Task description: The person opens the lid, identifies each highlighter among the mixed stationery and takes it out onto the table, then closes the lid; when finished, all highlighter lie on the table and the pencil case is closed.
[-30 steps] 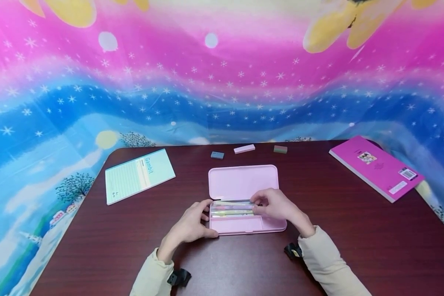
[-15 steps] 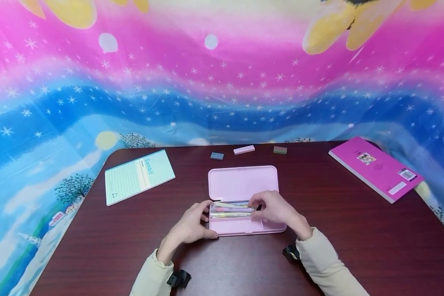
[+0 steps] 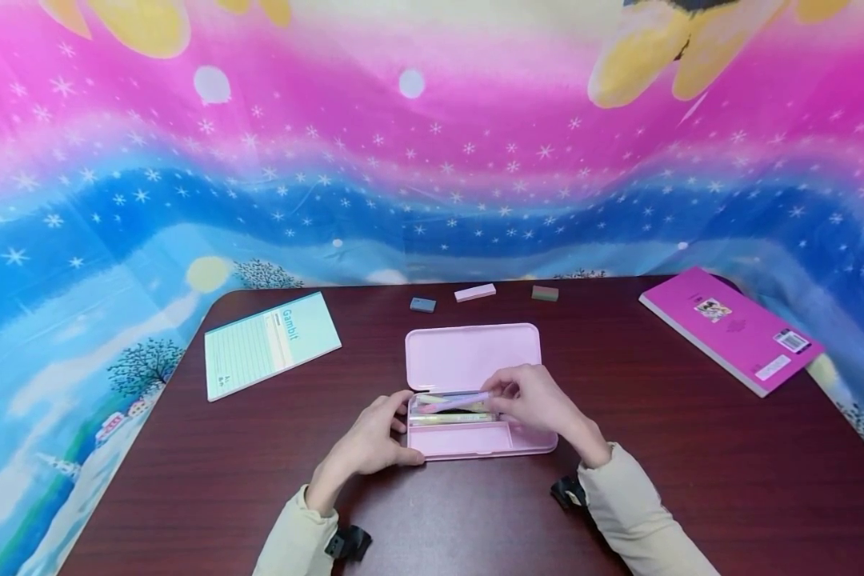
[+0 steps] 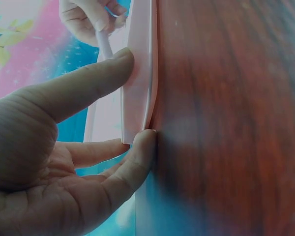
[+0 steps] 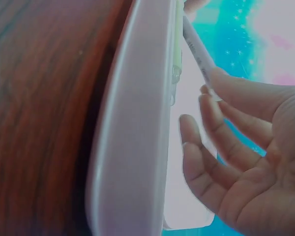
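Observation:
An open pink pencil case lies in the middle of the dark wooden table, lid flat behind it. My left hand grips the case's left end, thumb on the front edge, fingers over the rim. My right hand pinches a pale pink pen and holds it tilted, lifted at its right end above the other pens in the case. The right wrist view shows the pen between thumb and fingertips beside the case wall.
A mint notebook lies at the left, a magenta book at the right. Three small erasers sit at the back: grey-blue, pink, green-pink. A bright starry cloth hangs behind the table.
My right hand has taken the pale pink pen out of the row and raised its right end above the case. The left hand has stayed on the case's left end.

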Demonstrator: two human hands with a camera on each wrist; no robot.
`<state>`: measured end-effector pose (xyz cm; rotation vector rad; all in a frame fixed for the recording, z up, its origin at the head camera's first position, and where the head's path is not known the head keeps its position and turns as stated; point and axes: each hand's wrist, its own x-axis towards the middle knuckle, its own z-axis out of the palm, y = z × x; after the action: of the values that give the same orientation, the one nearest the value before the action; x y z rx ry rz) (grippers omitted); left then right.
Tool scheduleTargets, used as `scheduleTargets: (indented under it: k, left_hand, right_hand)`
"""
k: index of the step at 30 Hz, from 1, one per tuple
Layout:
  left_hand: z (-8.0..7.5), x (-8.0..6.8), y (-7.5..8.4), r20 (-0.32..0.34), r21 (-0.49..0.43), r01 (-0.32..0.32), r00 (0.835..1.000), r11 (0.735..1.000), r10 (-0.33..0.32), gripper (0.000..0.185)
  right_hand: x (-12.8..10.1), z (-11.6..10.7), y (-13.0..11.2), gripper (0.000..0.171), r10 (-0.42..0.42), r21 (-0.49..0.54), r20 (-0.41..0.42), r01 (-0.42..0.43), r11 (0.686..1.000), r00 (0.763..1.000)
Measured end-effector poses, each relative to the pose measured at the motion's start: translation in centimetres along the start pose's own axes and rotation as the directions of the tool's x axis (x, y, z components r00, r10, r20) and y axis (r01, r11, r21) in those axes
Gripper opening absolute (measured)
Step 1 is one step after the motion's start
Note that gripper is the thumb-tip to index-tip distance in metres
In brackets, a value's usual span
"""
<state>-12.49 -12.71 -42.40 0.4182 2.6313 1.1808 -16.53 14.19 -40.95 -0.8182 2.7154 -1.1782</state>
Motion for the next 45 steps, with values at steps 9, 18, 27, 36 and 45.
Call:
scheduleTargets:
  k: [9,18,27,36,45]
  left_hand:
    - [0.1,0.1,0.1,0.002,0.000,0.009,1.000,1.000,-0.009,0.086]
    - [0.1,0.1,0.1,0.003,0.007,0.007,1.000,1.000,-0.007,0.086]
    - [0.0,0.1,0.0,-0.008,0.002,0.007,1.000,1.000,-0.007,0.086]
    - [0.0,0.0,0.0,-0.001,0.008,0.005,1.000,1.000,-0.005,0.085]
    - [0.1,-0.1,-0.1,-0.006,0.003,0.001,1.000,1.000,-0.001,0.085]
  right_hand:
    - [0.2,-0.1,0.7,0.011,0.075,0.190,-0.104,-0.054,0.980,0.992]
    - [0.2,-2.1,0.8,0.017,0.163,0.381,-0.176,-0.085,0.921,0.971]
    - [0.2,-4.2,1.3,0.015,0.270,0.636,-0.228,-0.067,0.769,0.935]
    - [-1.3,-7.2,2.1,0.009,0.288,0.760,-0.238,-0.007,0.650,0.928]
    - [-3.1,-9.9,3.6,0.009,0.269,0.789,-0.280,0.061,0.611,0.922]
